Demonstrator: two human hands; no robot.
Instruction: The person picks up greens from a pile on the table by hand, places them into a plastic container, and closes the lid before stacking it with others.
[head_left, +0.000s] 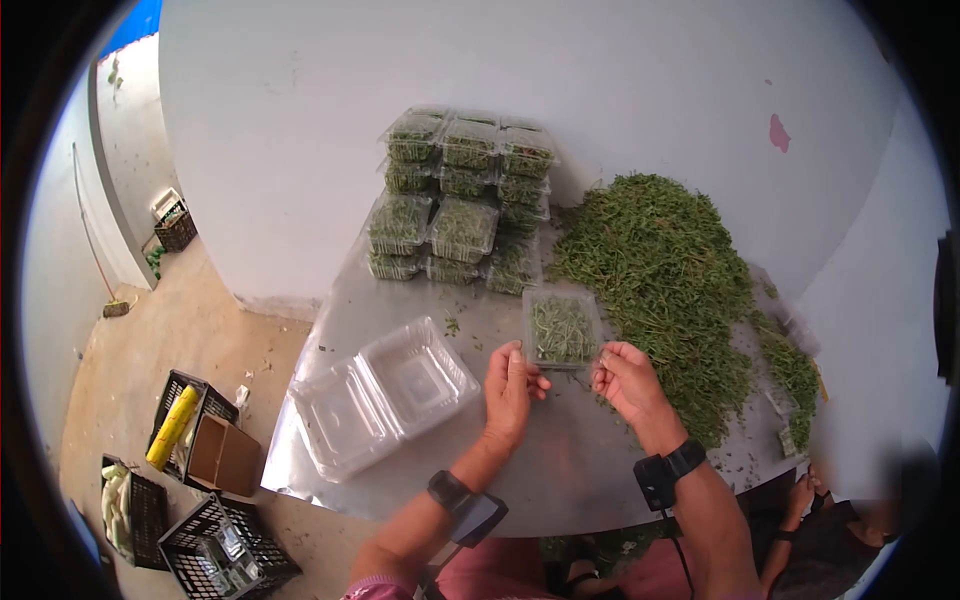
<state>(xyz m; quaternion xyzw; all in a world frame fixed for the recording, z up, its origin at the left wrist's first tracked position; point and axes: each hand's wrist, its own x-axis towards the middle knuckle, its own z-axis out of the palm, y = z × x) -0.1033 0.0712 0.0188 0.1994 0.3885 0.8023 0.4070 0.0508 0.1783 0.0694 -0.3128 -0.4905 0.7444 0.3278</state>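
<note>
A clear plastic box [562, 328] filled with green sprigs lies on the metal table, its lid closed over them. My left hand [512, 388] is at the box's lower left corner, thumb raised and fingers curled; whether it grips anything is hidden. My right hand [622, 378] pinches at the lower right corner, thumb and forefinger together at the box's edge. Left of my hands lie nested empty clear boxes [425, 375], lids open. A large heap of green sprigs [655, 270] rises just right of the filled box.
Stacked filled boxes [465, 232] stand behind, near the wall. Black crates [225, 550] and a cardboard box [222, 455] sit on the floor at left. Another person [835, 550] is at the lower right, beyond the metal table [475, 490]. A broom [116, 308] leans at far left.
</note>
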